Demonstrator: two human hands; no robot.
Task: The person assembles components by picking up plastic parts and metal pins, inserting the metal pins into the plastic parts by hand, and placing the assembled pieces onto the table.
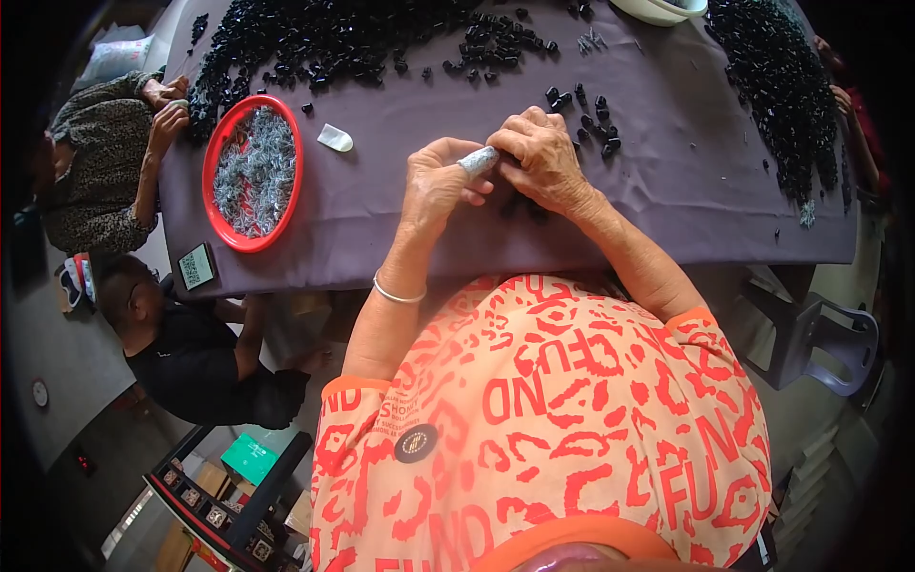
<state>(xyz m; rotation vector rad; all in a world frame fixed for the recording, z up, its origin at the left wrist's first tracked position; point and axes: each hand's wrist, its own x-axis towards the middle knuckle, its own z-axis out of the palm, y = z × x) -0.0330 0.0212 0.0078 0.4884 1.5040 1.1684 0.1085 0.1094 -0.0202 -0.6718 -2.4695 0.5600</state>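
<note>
My left hand (434,186) and my right hand (548,164) meet above the cloth-covered table. A pale grey wrapping (479,162) covers the left thumb, which points at the right fingertips. Both hands are closed in a pinch; whatever lies between the fingers is hidden. Just beyond the right hand is a loose group of small, shiny black pieces (601,124). More dark pieces (527,207) lie in shadow beneath my hands.
Left of my hands stands a red oval basket (294,157) holding many thin silvery metal pieces (255,176). A small white object (335,138) lies beside it. Black pieces form heaps at the far side (324,43) and right (786,105). Other people sit at left and right.
</note>
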